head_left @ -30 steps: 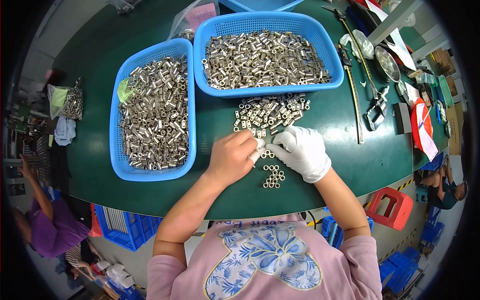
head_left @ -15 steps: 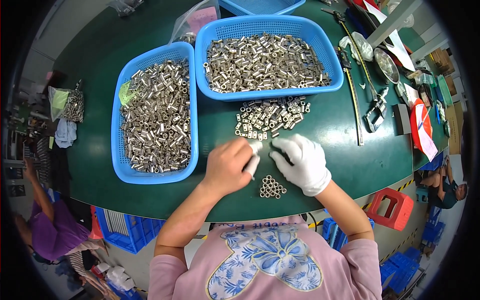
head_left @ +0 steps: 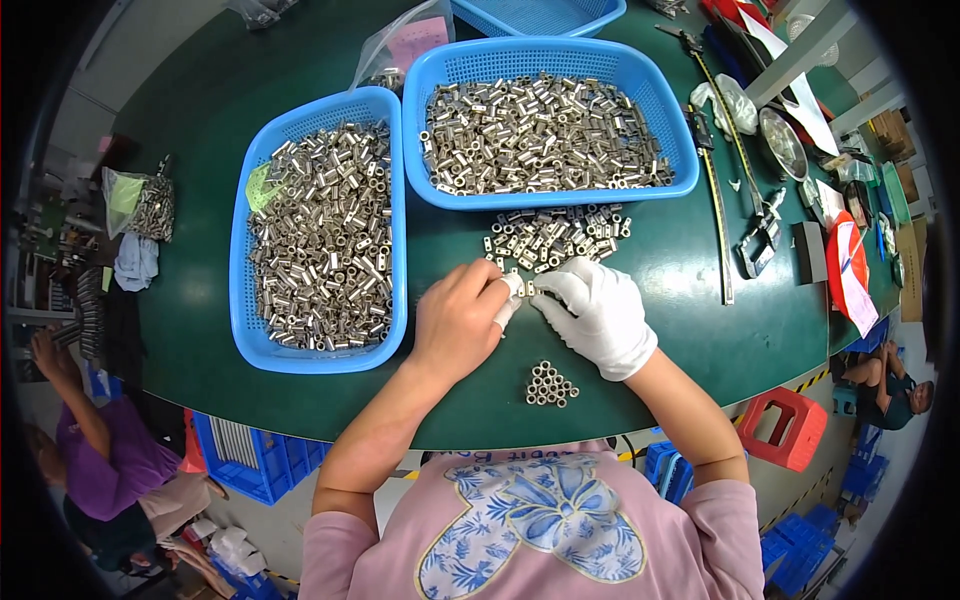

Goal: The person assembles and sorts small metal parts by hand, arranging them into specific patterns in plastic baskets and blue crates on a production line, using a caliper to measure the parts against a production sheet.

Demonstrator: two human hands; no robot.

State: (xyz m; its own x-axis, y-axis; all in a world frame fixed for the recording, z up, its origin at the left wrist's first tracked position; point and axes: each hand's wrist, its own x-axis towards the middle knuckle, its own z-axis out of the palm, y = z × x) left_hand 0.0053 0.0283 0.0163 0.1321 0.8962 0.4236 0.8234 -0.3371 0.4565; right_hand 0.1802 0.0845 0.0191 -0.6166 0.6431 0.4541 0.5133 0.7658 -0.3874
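Observation:
My left hand has white coverings on its thumb and forefinger and is otherwise bare. My right hand wears a white glove. Their fingertips almost meet above the green table, closed on a few small metal pieces with holes that sit side by side between them. Just beyond lies a loose pile of short silvery metal sleeves, some showing two holes in the side. Nearer my body, several sleeves stand on end in a tight, roughly triangular cluster.
Two blue plastic baskets, one at the left and one at the back, are heaped with sleeves. Calipers lie to the right beside a dark block. A red stool stands off the table's right front. Other people sit at both sides.
Both hands have moved slightly away from my body, toward the pile. The row of pieces at the pile's near edge is now between my fingertips. The view has shifted a little.

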